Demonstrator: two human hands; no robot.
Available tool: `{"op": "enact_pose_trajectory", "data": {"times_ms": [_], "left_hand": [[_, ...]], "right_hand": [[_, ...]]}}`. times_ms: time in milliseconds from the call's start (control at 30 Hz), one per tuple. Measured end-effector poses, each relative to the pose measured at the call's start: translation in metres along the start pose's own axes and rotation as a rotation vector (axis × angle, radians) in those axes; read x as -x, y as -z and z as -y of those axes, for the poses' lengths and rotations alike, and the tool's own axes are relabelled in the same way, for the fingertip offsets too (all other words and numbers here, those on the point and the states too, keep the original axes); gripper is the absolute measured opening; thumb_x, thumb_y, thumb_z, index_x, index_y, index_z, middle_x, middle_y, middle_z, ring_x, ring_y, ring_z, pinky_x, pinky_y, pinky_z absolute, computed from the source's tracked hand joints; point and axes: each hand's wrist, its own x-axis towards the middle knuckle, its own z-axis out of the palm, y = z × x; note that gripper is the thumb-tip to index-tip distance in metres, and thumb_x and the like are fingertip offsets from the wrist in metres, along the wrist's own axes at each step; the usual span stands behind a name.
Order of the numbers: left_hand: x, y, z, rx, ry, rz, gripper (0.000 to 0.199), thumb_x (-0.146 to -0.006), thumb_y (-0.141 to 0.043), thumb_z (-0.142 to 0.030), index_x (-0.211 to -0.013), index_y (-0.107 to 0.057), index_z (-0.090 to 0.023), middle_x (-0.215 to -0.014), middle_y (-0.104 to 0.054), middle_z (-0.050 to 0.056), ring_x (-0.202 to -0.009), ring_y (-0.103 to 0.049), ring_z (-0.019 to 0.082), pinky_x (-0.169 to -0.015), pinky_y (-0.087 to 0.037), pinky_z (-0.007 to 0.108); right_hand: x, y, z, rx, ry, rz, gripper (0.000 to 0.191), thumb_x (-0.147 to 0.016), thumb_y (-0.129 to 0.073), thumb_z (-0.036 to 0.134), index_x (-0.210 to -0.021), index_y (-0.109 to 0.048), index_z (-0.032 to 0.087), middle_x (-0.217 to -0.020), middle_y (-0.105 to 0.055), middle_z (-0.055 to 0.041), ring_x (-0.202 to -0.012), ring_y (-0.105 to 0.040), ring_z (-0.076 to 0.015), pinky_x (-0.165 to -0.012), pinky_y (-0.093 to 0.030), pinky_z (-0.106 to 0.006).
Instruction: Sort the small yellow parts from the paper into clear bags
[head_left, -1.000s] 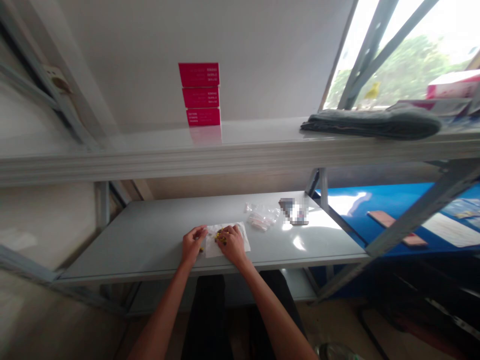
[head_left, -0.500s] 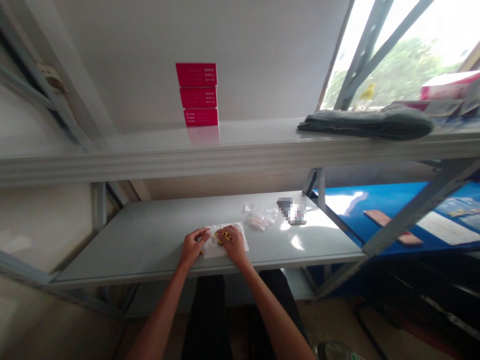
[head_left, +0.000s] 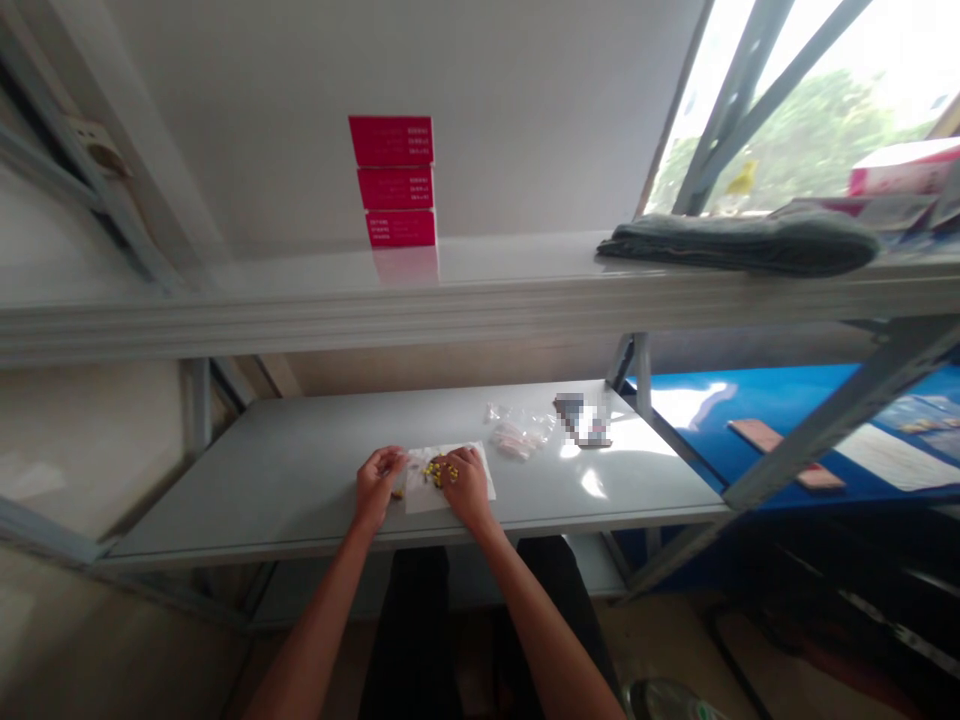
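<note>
On the grey shelf lies a white sheet of paper (head_left: 420, 497), with several small gold-and-black pieces (head_left: 436, 473) heaped near its middle. My right hand (head_left: 466, 487) rests over the paper, its fingers bent down at the right side of the heap; what they pinch, if anything, is too small to make out. Just left of the paper, my left hand (head_left: 377, 485) has its fingers curled in toward the thumb, and their contents cannot be made out. Another small gold piece (head_left: 397, 494) lies on the shelf beside that hand.
Clear plastic bags (head_left: 517, 435) with pinkish contents lie right of the paper, near a blurred-out item (head_left: 585, 420). Pink boxes (head_left: 397, 190) are stacked on the upper shelf, and a folded grey cloth (head_left: 735, 243) lies there. A phone (head_left: 784, 453) is on the blue surface at right.
My left hand has moved slightly left, away from the paper. My right hand stays at the heap, and more of the gold pieces show between the hands.
</note>
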Motion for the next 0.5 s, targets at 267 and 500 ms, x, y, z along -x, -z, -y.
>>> {"op": "enact_pose_trajectory", "data": {"times_ms": [267, 500], "left_hand": [[0.0002, 0.0004, 0.0019, 0.05, 0.052, 0.017, 0.043, -0.07, -0.081, -0.047, -0.097, -0.065, -0.017, -0.092, -0.076, 0.009, -0.089, -0.072, 0.023, -0.08, -0.052, 0.03], [-0.0017, -0.0001, 0.0057, -0.03, -0.002, 0.016, 0.042, -0.069, -0.081, -0.048, -0.095, -0.069, -0.016, -0.095, -0.075, 0.01, -0.09, -0.071, 0.023, -0.082, -0.053, 0.031]], "right_hand": [[-0.0005, -0.0026, 0.0032, 0.16, 0.116, 0.109, 0.012, -0.087, -0.067, 0.017, -0.089, -0.077, 0.023, -0.096, -0.069, -0.0058, -0.096, -0.052, -0.0218, -0.093, -0.036, -0.035], [-0.0003, -0.0005, 0.0054, 0.183, 0.121, 0.107, 0.014, -0.091, -0.062, 0.018, -0.089, -0.075, 0.022, -0.095, -0.067, -0.0062, -0.094, -0.051, -0.0219, -0.092, -0.036, -0.035]]}}
